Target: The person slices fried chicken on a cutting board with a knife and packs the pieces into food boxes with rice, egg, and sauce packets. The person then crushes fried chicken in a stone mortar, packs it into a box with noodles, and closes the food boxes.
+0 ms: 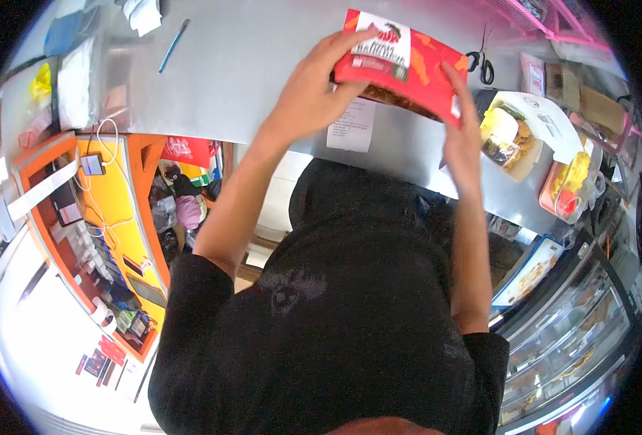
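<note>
A red printed takeaway food box (437, 80) with a white label is between my two hands above the metal counter. My left hand (321, 90) grips its left end, with the thumb under the near edge and the fingers on top. At the box's right end, my right hand (462, 141) holds the side, its fingers reaching up along the edge. Brown food (397, 98) shows in the gap below the box's red top. A printed paper slip (351, 129) lies on the counter just below the box.
An open takeaway box (524, 163) with food stands at the right, beside a tray with yellow food (569, 181). Black scissors (486, 69) lie behind. A blue pen (174, 46) rests at the far left of the counter (227, 65). A glass display case (564, 333) is at lower right.
</note>
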Motion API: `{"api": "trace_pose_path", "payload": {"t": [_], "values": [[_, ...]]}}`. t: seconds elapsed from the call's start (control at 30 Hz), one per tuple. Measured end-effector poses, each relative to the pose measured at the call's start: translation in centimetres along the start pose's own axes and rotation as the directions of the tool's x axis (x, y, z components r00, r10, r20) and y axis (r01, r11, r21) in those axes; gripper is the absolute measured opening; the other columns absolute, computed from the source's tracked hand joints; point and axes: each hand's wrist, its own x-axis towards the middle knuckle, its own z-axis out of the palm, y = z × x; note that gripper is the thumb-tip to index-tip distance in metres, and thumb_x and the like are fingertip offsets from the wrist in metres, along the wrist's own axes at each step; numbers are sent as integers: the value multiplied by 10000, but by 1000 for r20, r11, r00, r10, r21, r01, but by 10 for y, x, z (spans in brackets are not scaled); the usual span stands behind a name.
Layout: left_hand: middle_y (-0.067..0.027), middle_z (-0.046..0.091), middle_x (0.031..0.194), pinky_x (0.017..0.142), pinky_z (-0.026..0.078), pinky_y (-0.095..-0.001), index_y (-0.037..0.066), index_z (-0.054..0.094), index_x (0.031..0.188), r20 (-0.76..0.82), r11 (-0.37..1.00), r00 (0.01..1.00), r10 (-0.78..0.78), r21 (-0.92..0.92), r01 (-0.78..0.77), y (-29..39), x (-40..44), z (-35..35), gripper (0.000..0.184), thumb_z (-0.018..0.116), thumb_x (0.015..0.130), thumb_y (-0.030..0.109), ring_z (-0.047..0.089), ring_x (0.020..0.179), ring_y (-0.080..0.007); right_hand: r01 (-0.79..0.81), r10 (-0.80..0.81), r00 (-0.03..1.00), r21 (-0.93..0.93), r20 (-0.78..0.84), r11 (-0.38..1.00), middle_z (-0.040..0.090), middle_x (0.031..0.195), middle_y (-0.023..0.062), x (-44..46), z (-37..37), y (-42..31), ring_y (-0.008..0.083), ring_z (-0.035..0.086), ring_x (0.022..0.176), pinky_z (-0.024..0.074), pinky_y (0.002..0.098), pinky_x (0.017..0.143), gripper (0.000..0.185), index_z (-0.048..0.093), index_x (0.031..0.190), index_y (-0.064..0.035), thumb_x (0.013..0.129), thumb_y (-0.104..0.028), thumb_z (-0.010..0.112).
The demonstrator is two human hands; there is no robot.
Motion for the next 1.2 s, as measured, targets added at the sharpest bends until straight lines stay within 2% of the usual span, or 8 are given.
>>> {"api": "trace_pose_path", "payload": {"t": [0.2, 0.3, 0.47, 0.57, 0.7, 0.87, 1.07, 1.2], "values": [[-204, 710, 1151, 1004, 481, -388, 98, 429, 1495, 329, 912, 854, -403, 66, 405, 87, 48, -54, 654, 710, 929, 268, 665, 1129, -318, -283, 269, 949, 70, 162, 956, 509, 1538, 129, 26, -39, -48, 258, 399, 1474, 313, 350, 1197, 480, 511, 1500, -115, 1020, -102, 510], [-221, 586, 1346, 1038, 467, -399, 137, 420, 1520, 192, 951, 940, -283, 181, 249, 61, 28, -28, 671, 708, 932, 284, 606, 1243, -334, -103, 119, 985, -128, 122, 986, 478, 1557, 160, 22, -31, -21, 252, 398, 1473, 336, 364, 1187, 577, 437, 1550, -125, 989, -67, 558], [-263, 290, 1624, 1127, 419, -448, 155, 287, 1604, 153, 962, 973, 175, 184, -202, -30, -11, -15, 875, 765, 900, 357, 440, 1431, -379, 4, -2, 995, -21, 98, 1000, 285, 1646, 223, -13, 9, 21, 337, 364, 1488, 334, 423, 1191, 950, 214, 1632, -134, 853, -85, 757], [-235, 243, 1654, 1144, 402, -464, 206, 271, 1617, 191, 955, 966, 172, 207, -211, -42, -10, -18, 941, 801, 855, 365, 387, 1468, -379, 187, -168, 982, -302, 87, 935, 255, 1652, 230, -10, 2, 17, 386, 301, 1512, 291, 486, 1205, 982, 249, 1622, -141, 825, -242, 814], [-190, 414, 1583, 1077, 481, -433, 256, 463, 1532, 72, 956, 986, 150, 242, -163, -26, -10, -11, 718, 757, 878, 221, 561, 1314, -376, 358, -302, 925, -792, 230, 494, 275, 1653, 182, 0, -13, 5, 409, 233, 1528, 247, 528, 1215, 935, 345, 1597, -203, 809, -410, 803], [-172, 525, 1492, 831, 600, -409, 312, 555, 1454, -10, 858, 968, 249, 467, -216, -48, -11, 2, 633, 754, 860, 224, 703, 1023, -346, 515, -381, 855, -660, 351, 547, 312, 1652, 97, 14, -7, 34, 393, 263, 1518, 299, 518, 1203, 724, 455, 1539, -257, 871, -308, 730], [-191, 638, 1341, 837, 603, -419, 300, 550, 1467, 176, 730, 971, 159, 641, -236, -23, -1, -20, 543, 679, 940, 278, 722, 947, -359, 544, -372, 839, -630, 397, 555, 401, 1606, 81, 13, -14, 32, 392, 341, 1476, 367, 520, 1168, 667, 471, 1521, -242, 891, -247, 692], [-199, 490, 1504, 1037, 495, -483, 319, 489, 1511, 231, 712, 967, 108, 661, -238, -13, 0, -29, 633, 704, 916, 364, 579, 1246, -400, 598, -371, 801, -656, 470, 461, 395, 1609, 80, 15, -19, 16, 387, 355, 1467, 368, 547, 1160, 643, 465, 1522, -242, 913, -267, 670]]}}
